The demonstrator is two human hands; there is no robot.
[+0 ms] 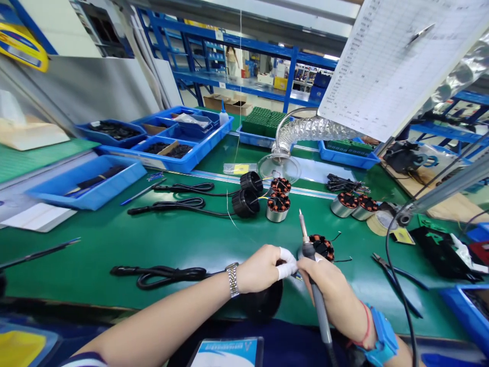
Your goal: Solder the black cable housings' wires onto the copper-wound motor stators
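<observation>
My right hand (pixel 330 280) is closed around a soldering iron (pixel 315 290), its bare tip pointing up and away from me. White finger covers are on the thumb and forefinger of my left hand (pixel 263 269), which pinch a thin wire (pixel 297 276) close to the right fingertips; its far end is hidden. Below the left hand sits a black round cap (pixel 269 300), partly covered, with a coiled black cable (pixel 168 275) running left from it. Just behind the iron stands a motor stator (pixel 323 246) with copper windings and short loose leads.
Two wired black caps (pixel 245 203) stand beside stators (pixel 278 206) farther back. Two more stators (pixel 345 204) are to the right. Pliers (pixel 397 280) lie at right, near the iron's hanging cord. A fume duct (pixel 309 133), blue trays (pixel 187 162) and a paper sheet (pixel 374 66) surround the bench.
</observation>
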